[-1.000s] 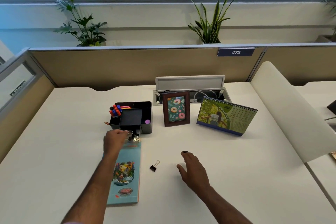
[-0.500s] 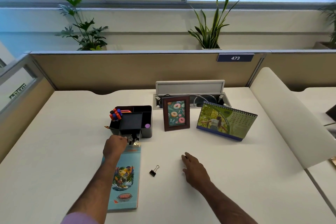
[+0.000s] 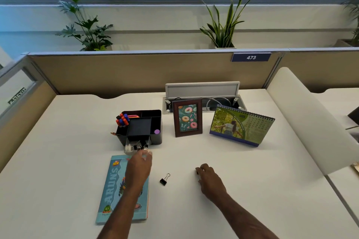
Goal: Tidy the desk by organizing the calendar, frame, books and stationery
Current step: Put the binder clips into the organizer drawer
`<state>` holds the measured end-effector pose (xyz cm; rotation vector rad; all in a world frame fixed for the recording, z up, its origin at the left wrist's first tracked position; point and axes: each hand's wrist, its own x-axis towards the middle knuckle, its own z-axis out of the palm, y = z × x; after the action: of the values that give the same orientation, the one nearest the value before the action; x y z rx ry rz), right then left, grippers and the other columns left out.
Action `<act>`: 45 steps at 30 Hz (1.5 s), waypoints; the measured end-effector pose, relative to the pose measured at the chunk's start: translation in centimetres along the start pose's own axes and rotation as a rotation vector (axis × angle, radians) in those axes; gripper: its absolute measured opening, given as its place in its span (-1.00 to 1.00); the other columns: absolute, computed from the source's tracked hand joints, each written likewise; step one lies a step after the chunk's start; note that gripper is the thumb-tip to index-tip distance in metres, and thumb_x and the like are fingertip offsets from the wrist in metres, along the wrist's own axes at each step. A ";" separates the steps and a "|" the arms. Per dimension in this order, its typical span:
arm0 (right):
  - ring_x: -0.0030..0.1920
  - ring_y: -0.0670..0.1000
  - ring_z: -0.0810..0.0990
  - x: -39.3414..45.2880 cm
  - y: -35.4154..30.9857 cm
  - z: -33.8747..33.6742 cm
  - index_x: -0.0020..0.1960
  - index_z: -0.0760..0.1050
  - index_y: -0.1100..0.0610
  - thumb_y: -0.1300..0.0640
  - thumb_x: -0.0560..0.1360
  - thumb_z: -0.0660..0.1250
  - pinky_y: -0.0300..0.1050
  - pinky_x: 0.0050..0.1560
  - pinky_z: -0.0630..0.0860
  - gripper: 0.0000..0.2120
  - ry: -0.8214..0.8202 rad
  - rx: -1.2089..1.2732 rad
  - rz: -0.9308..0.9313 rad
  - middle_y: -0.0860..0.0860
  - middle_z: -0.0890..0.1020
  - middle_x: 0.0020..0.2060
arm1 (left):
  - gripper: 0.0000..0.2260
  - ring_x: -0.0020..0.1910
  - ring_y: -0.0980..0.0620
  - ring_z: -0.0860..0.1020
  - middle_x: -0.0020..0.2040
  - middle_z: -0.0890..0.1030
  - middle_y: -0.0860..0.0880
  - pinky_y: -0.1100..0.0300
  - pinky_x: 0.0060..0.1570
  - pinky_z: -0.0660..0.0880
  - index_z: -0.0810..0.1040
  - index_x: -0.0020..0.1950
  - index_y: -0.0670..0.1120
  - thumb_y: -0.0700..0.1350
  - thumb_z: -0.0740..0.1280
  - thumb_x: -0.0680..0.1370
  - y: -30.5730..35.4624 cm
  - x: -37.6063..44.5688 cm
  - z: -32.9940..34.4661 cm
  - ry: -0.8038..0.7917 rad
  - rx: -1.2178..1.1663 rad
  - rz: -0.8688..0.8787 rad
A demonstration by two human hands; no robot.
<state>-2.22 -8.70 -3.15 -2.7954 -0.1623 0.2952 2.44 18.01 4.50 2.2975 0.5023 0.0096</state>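
Head view: left hand [image 3: 140,163] over the book [image 3: 112,190] near the desk's [image 3: 58,151] front edge, fingertips at the organizer's [image 3: 155,122] pulled-out clear drawer [image 3: 136,146], grip unclear. Right hand [image 3: 207,177] curled around a small dark object, mostly hidden. Binder clip [image 3: 164,179] lying between both hands. Frame [image 3: 187,117] and calendar [image 3: 241,125] upright toward the back edge.

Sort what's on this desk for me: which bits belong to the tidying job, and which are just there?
Job: black organizer, its clear drawer at the left hand, book, loose binder clip, photo frame, calendar.

Just there: cable box, potted plants, 473 sign.
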 end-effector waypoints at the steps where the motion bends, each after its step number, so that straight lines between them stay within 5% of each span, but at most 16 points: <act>1: 0.07 0.13 0.46 -0.2 0.1 0.1 0.20 0.43 0.12 0.24 0.49 0.21 0.04 -0.12 0.49 -0.72 0.002 0.000 0.000 0.04 0.44 0.13 | -0.74 -0.04 -0.07 0.58 0.06 0.67 -0.11 0.13 -0.12 0.47 0.60 0.18 -0.06 0.05 0.28 0.61 0.0 -0.5 0.4 -0.007 -0.001 0.013; 11: -0.16 0.00 0.40 -3.0 1.4 1.3 -0.02 0.43 0.08 0.19 0.56 0.17 -0.01 -0.25 0.43 -0.92 0.034 0.097 0.064 -0.05 0.37 -0.05 | -0.75 -0.03 -0.02 0.64 0.03 0.70 -0.03 0.10 -0.05 0.56 0.62 0.13 0.03 0.12 0.30 0.58 -1.0 -3.7 2.9 -0.090 0.017 0.053; 19: -0.14 -0.11 0.59 -3.5 -0.7 0.0 -0.13 0.47 -0.12 0.27 0.47 0.32 -0.13 -0.07 0.53 -0.73 0.183 0.529 0.168 -0.11 0.60 -0.14 | -0.90 -0.31 0.19 0.54 -0.29 0.62 0.09 0.21 -0.25 0.48 0.64 -0.13 0.10 0.06 0.38 0.54 0.3 -6.4 4.1 -0.375 -0.046 0.190; 22: -0.19 -0.09 0.63 -3.4 -2.3 -1.3 -0.07 0.55 -0.04 0.28 0.48 0.35 -0.25 -0.12 0.53 -0.79 0.244 0.645 0.144 -0.11 0.63 -0.14 | -0.92 -0.14 0.26 0.57 -0.19 0.67 0.15 0.27 -0.16 0.52 0.67 -0.12 0.09 0.04 0.40 0.54 0.8 -6.9 4.5 -0.456 -0.087 0.255; 27: -0.18 -0.08 0.64 -3.3 -4.0 -2.9 -0.02 0.59 0.06 0.28 0.49 0.36 -0.29 -0.19 0.54 -0.85 0.303 0.760 0.109 -0.11 0.65 -0.12 | -0.88 -0.27 0.15 0.62 -0.24 0.69 0.10 0.29 -0.23 0.56 0.66 -0.14 0.04 -0.04 0.37 0.58 1.9 -7.0 4.4 -0.484 -0.185 0.285; 34: -0.22 -0.03 0.62 -3.2 -4.6 -3.5 0.08 0.56 -0.03 0.19 0.49 0.38 -0.10 -0.22 0.62 -0.79 0.291 0.826 0.136 -0.10 0.65 -0.12 | -0.87 -0.35 0.14 0.60 -0.30 0.67 0.01 0.33 -0.33 0.50 0.65 -0.15 -0.01 -0.12 0.36 0.59 2.2 -5.6 2.7 -0.407 -0.256 0.291; 45: -0.19 -0.10 0.59 -5.0 -3.9 -1.3 0.07 0.55 -0.09 0.13 0.50 0.36 -0.11 -0.20 0.62 -0.81 0.166 0.771 0.190 -0.16 0.62 -0.12 | -0.80 -0.21 -0.11 0.59 -0.23 0.66 -0.10 0.13 -0.25 0.46 0.67 -0.13 -0.11 -0.05 0.33 0.59 -1.3 3.8 -3.3 0.139 -0.172 0.010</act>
<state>-7.07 -6.13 0.31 -2.0521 0.2166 0.1253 4.95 22.47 5.33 2.1402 0.5389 0.2106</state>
